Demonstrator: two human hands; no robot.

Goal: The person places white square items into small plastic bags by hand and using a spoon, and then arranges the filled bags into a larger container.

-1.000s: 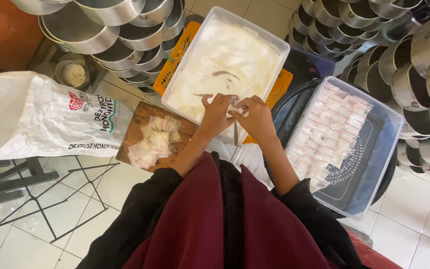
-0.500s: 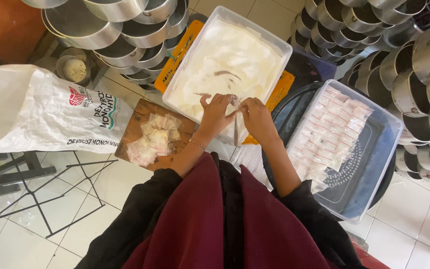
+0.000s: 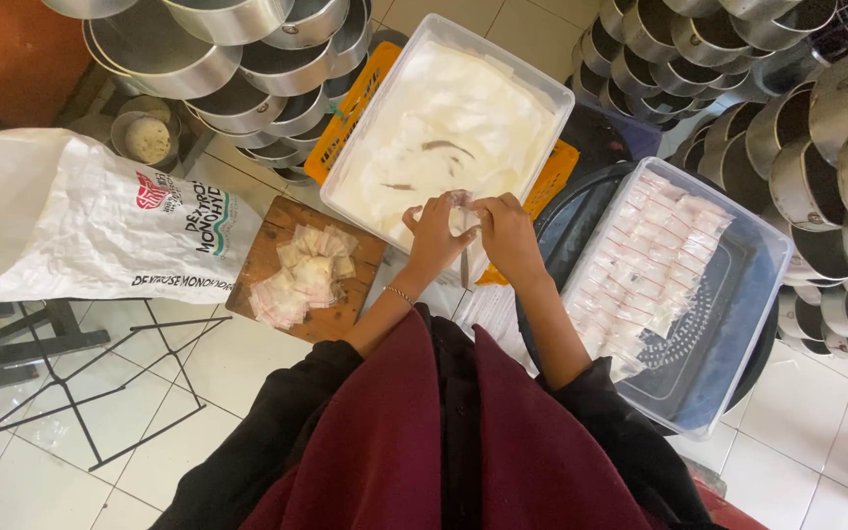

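My left hand and my right hand meet over the near edge of a large clear tub filled with white powder. Together they pinch a small clear plastic bag between the fingertips. A thin spoon-like tool hangs below the hands. To the left, a pile of small empty bags lies on a wooden board. To the right, a clear bin holds rows of filled, sealed packets.
A big white printed sack lies at the left. Stacked metal pans fill the top left, and more metal tins crowd the right. A black wire stand sits on the white tiled floor.
The hands stay together over the tub's near edge, working the small bag; only the fingers shift slightly.
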